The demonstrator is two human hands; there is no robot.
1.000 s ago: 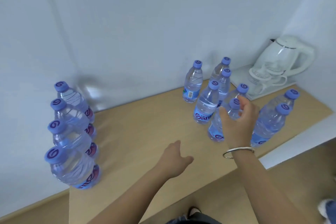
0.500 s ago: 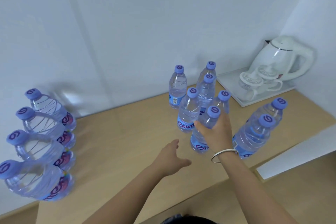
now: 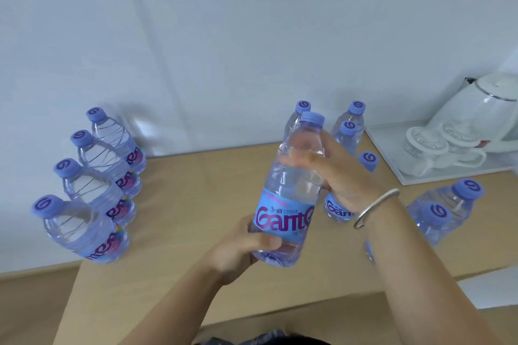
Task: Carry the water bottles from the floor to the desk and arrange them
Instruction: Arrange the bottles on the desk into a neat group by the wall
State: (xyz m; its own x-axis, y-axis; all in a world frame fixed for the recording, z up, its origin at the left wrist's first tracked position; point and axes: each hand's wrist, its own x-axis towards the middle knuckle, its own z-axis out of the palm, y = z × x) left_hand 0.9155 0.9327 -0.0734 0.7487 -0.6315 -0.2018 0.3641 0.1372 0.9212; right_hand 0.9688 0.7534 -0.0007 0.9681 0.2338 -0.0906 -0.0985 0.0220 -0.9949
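Note:
A clear water bottle [image 3: 291,190] with a purple cap and blue label is lifted above the wooden desk [image 3: 196,199], upright and slightly tilted. My right hand [image 3: 336,173] grips its upper body from the right. My left hand [image 3: 241,249] holds its base from below, thumb on the label. A row of several bottles [image 3: 92,185] stands along the left wall. A loose cluster of several more bottles [image 3: 350,126] stands behind and right of my right hand, partly hidden by it.
A white tray [image 3: 392,159] at the back right carries a white electric kettle [image 3: 482,109] and two upturned cups [image 3: 426,145]. White walls close in the desk at the back, left and right. The desk's front edge runs just below my forearms.
My right hand lifted one bottle out of the cluster and brought it toward me and to the left. My left hand rose and took hold of its base.

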